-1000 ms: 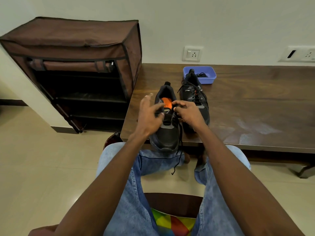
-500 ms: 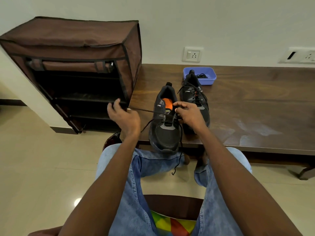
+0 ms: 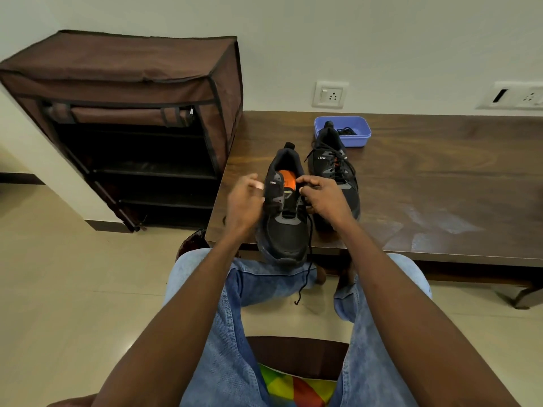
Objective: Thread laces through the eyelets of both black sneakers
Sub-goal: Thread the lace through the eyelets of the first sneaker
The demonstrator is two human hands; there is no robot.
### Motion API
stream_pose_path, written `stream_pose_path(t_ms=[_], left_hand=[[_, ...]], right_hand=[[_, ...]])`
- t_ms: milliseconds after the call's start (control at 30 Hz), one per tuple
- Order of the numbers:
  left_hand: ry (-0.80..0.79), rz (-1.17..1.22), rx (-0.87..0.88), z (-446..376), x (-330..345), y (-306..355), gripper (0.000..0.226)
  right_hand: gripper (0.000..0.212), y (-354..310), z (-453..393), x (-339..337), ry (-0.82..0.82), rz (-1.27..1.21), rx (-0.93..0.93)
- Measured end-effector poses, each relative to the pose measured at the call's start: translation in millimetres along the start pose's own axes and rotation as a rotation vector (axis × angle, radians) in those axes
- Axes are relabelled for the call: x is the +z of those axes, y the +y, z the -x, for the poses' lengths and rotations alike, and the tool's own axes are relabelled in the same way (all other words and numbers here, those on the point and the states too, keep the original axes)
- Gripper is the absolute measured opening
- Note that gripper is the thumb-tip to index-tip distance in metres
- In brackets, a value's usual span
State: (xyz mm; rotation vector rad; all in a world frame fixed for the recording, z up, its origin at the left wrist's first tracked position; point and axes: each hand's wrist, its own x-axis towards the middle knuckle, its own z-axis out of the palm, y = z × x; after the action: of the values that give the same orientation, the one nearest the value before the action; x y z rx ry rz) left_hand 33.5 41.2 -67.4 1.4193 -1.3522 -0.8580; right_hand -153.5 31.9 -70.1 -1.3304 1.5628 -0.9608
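**Both hands at the near sneaker on the table edge**

On the far left stands a brown fabric shoe rack (image 3: pixel 123 118) on the tiled floor, its front open and its dark shelves showing. Just right of it begins the dark wooden table (image 3: pixel 426 201).

The left hand (image 3: pixel 245 202) is at the left side of the near sneaker (image 3: pixel 285 224); it is blurred, its fingers curled in toward the eyelets, and I cannot tell whether it holds the lace or anything at all. This sneaker sits at the table's front edge, toe pointing toward the person and overhanging slightly, its orange insole visible. The right hand (image 3: pixel 324 198) pinches at the shoe's right eyelets, fingers curled around the lace (image 3: pixel 307 259), whose loose end hangs down past the toe between the knees.

Just right and behind, touching the near one, is the second sneaker (image 3: pixel 333 163), already laced. Behind it sits a blue tray (image 3: pixel 360 132) holding dark cord.
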Motion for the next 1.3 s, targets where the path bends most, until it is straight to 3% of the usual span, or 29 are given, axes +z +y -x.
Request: stream_pose_path(t_ms=[67, 167, 267, 500, 667, 767, 933, 1000, 1067, 1300], left_hand=[[0.220, 0.187, -0.160, -4.2, -14.4, -7.0, 0.012], [0.340, -0.029, -0.226, -8.0, -30.3, -15.9, 0.031], [0.250, -0.249, -0.167, -8.4, -29.1, -18.5, 0.059], [-0.024, -0.390, -0.008, -4.8, 8.5, 2.1, 0.039], [-0.095, -0.461, -0.016, -5.3, 14.3, 12.7, 0.048], [-0.161, -0.346, -0.032, -8.9, 6.7, 11.6, 0.036], [-0.231, -0.105, -0.097, -13.4, -13.2, 4.5, 0.035], [-0.282, -0.232, -0.032, -8.0, -8.4, 13.8, 0.023], [-0.321, -0.381, -0.003, -4.5, 0.4, 23.1, 0.027], [-0.584, -0.541, -0.079, -6.0, 13.2, 37.3, 0.021]], right_hand=[[0.025, -1.0, 0.6, 0.4, -0.002, 0.008, -0.001], [0.027, 1.7, -2.4, 2.1, -0.024, 0.052, -0.019], [0.035, -1.0, -1.1, 3.1, -0.034, 0.096, -0.042], [0.039, -7.6, 11.0, 2.3, -0.070, 0.258, -0.100], [0.038, -8.1, 8.8, 0.8, -0.072, 0.193, -0.102], [0.041, -9.7, 9.3, -1.3, -0.062, 0.122, -0.102], [0.046, -14.2, 13.8, -6.4, -0.093, 0.005, -0.044], [0.047, -15.6, 15.6, -7.6, -0.121, -0.025, -0.035], [0.046, -16.3, 17.9, -7.9, -0.138, -0.045, -0.026], [0.044, -13.1, 19.8, -7.3, -0.149, -0.082, -0.029]])
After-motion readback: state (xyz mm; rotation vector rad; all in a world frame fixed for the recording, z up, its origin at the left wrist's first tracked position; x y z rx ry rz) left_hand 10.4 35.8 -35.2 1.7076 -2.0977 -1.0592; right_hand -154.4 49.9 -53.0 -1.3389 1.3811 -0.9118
